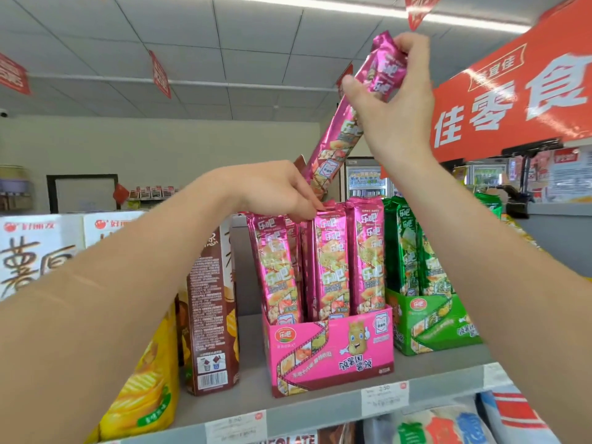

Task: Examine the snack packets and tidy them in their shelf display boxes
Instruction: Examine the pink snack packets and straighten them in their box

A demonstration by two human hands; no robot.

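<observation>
Yellow bag [144,379] and brown carton [211,312] stand left of the pink display box [330,350], the carton just beside it. Left grip [275,190] is above the box's left half, fingertips down on the tops of the standing pink packets [330,264]. Cannot tell whether it pinches one or only presses them aside. Lifted pink packet [333,149] hangs tilted above the box, its lower end near the standing tops and its upper end up and to the right. Right grip [397,100] is clamped round that upper end, thumb on one face and fingers on the other. Green display box [432,325] sits just beside the pink box on its right.

Risks, judged:
- The long packet is held at one end only, so it may swing or buckle on re-entry and crush its contents.
- Its lower end could catch a neighbour's top seal and fold it.
- The standing packets lean. If the left grip releases early, the gap may close.
</observation>
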